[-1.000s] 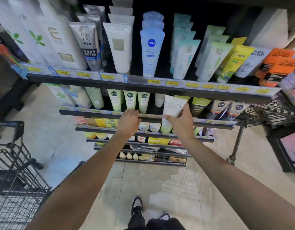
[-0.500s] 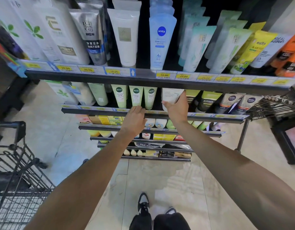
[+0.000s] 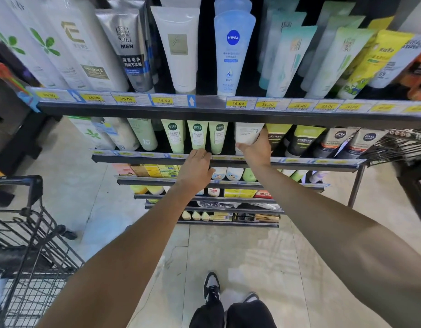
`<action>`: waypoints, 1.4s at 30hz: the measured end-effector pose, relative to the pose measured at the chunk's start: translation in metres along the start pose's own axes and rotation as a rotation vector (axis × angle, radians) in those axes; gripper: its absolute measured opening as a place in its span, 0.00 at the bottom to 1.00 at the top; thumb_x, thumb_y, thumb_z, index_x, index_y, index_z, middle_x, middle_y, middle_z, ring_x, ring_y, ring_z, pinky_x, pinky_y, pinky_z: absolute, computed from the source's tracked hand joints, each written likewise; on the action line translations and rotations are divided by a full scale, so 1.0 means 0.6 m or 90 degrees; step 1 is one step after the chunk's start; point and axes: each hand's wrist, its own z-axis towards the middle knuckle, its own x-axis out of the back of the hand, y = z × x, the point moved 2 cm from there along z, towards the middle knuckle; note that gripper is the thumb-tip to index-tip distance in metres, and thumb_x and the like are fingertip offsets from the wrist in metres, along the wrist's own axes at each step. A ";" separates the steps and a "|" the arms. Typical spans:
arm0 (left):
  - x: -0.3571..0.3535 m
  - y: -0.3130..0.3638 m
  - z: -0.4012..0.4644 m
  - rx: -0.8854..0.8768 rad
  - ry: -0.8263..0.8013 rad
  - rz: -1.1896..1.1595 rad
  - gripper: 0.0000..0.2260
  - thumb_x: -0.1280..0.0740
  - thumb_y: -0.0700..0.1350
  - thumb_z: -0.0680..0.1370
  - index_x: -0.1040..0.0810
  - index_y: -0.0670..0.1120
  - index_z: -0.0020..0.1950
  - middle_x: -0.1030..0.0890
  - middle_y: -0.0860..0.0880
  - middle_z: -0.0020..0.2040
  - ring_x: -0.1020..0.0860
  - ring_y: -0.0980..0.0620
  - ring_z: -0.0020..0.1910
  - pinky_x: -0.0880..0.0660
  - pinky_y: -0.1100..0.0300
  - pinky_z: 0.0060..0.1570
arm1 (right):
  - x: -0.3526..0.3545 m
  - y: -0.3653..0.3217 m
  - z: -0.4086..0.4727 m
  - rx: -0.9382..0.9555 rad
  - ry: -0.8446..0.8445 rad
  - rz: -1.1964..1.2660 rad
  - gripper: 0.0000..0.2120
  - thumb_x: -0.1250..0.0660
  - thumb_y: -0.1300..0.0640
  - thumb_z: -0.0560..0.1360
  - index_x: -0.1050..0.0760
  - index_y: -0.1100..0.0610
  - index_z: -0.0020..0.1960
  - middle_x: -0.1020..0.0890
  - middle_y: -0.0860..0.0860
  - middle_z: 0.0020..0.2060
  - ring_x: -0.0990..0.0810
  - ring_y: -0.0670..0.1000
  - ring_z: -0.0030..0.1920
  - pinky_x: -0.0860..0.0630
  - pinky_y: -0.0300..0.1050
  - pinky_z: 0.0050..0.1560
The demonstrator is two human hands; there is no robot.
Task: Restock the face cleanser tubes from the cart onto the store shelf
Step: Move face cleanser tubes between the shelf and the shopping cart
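Observation:
My right hand [image 3: 255, 147] grips a white cleanser tube [image 3: 246, 134] and holds it upright in the second shelf [image 3: 299, 162], just right of three pale green tubes [image 3: 197, 138]. The tube's top is hidden behind the top shelf's front rail. My left hand [image 3: 196, 168] rests with loosely bent fingers on the second shelf's front edge, below the green tubes, and holds nothing. The black wire cart [image 3: 22, 245] stands at the lower left.
The top shelf [image 3: 204, 110] carries many upright tubes, among them a blue Nivea tube [image 3: 232, 50] and a white one [image 3: 178, 46]. Dark Nivea Men tubes [image 3: 354, 140] stand right of my hand. A wire rack [image 3: 399, 143] juts out at right. Lower shelves hold small products.
My right hand has pushed the white tube up and back into the second shelf. My left hand stayed on the shelf edge. The camera has moved closer to the shelves.

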 end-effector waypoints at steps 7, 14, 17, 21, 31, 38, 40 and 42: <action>0.004 0.002 -0.001 0.008 -0.018 -0.007 0.24 0.34 0.50 0.83 0.32 0.41 0.76 0.29 0.44 0.72 0.35 0.45 0.72 0.36 0.51 0.73 | -0.006 0.011 -0.004 -0.021 -0.016 -0.009 0.26 0.23 0.60 0.74 0.31 0.59 0.66 0.20 0.54 0.63 0.22 0.55 0.64 0.28 0.42 0.58; 0.017 0.010 -0.016 0.007 -0.050 -0.015 0.29 0.35 0.50 0.83 0.40 0.40 0.80 0.35 0.44 0.78 0.39 0.45 0.78 0.41 0.52 0.77 | 0.010 0.020 -0.024 -0.040 -0.014 -0.048 0.28 0.23 0.59 0.75 0.29 0.57 0.72 0.18 0.53 0.65 0.21 0.55 0.66 0.26 0.46 0.62; 0.025 0.015 -0.041 0.011 -0.055 -0.026 0.30 0.35 0.51 0.83 0.41 0.41 0.81 0.36 0.44 0.79 0.40 0.45 0.79 0.41 0.51 0.78 | 0.027 0.015 -0.052 -0.055 -0.013 -0.051 0.37 0.25 0.57 0.77 0.39 0.58 0.81 0.26 0.54 0.74 0.28 0.54 0.75 0.31 0.49 0.73; 0.043 0.017 -0.097 0.057 -0.063 -0.025 0.31 0.37 0.54 0.84 0.42 0.42 0.82 0.37 0.43 0.79 0.40 0.43 0.79 0.41 0.49 0.78 | 0.048 0.008 -0.123 -0.003 -0.050 -0.130 0.34 0.31 0.51 0.81 0.42 0.57 0.82 0.32 0.54 0.78 0.29 0.56 0.75 0.30 0.50 0.71; 0.136 -0.023 -0.378 0.203 0.059 0.013 0.28 0.41 0.58 0.84 0.35 0.42 0.78 0.29 0.41 0.73 0.30 0.39 0.71 0.33 0.46 0.69 | 0.019 -0.063 -0.377 0.353 -0.246 -0.335 0.28 0.37 0.46 0.83 0.36 0.54 0.80 0.32 0.51 0.77 0.35 0.52 0.77 0.35 0.48 0.75; 0.182 -0.104 -0.619 0.354 0.116 0.023 0.27 0.44 0.59 0.84 0.34 0.42 0.77 0.30 0.40 0.74 0.31 0.38 0.72 0.35 0.47 0.72 | -0.089 -0.120 -0.556 0.478 -0.397 -0.362 0.27 0.37 0.45 0.83 0.35 0.52 0.79 0.33 0.51 0.78 0.37 0.55 0.79 0.39 0.52 0.77; 0.188 -0.132 -0.684 0.401 0.125 0.007 0.28 0.45 0.60 0.84 0.35 0.43 0.77 0.31 0.40 0.75 0.32 0.38 0.72 0.34 0.46 0.71 | -0.127 -0.131 -0.606 0.502 -0.428 -0.354 0.24 0.36 0.47 0.83 0.31 0.55 0.76 0.28 0.53 0.74 0.33 0.56 0.76 0.33 0.51 0.72; 0.192 -0.164 -0.746 0.455 0.141 -0.019 0.27 0.44 0.60 0.84 0.35 0.43 0.77 0.31 0.41 0.74 0.32 0.38 0.71 0.33 0.45 0.70 | -0.169 -0.141 -0.656 0.527 -0.465 -0.346 0.22 0.34 0.49 0.82 0.28 0.56 0.73 0.25 0.54 0.70 0.29 0.57 0.72 0.31 0.50 0.67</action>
